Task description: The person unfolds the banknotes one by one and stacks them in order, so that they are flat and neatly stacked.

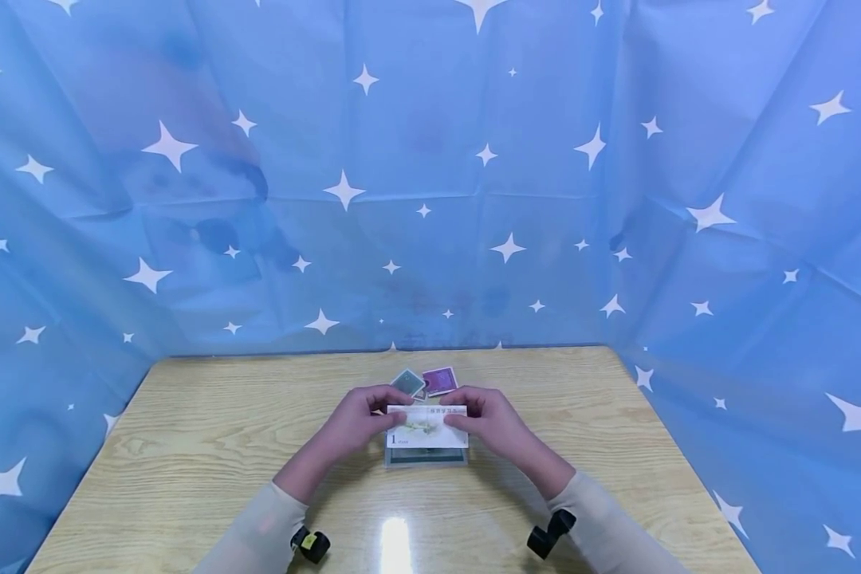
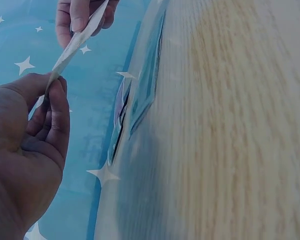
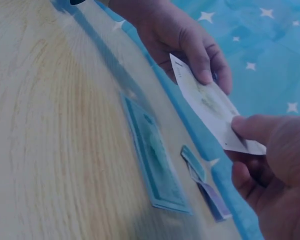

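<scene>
A white paper banknote (image 1: 426,432) marked with a 1 is held up between both hands, its printed face toward the head camera. My left hand (image 1: 362,416) pinches its left end, thumb on the front and fingers behind. The opposite end is gripped the same way by my right hand (image 1: 486,416). In the right wrist view the note (image 3: 210,107) is raised above the table. Below it lies a flat green banknote stack (image 3: 157,160), partly covered by the held note in the head view.
Behind the hands on the wooden table (image 1: 222,446) lie a small folded green note (image 1: 407,382) and a folded purple note (image 1: 440,380), with another scrap between them. A blue star-patterned curtain (image 1: 430,159) hangs along the table's back and sides.
</scene>
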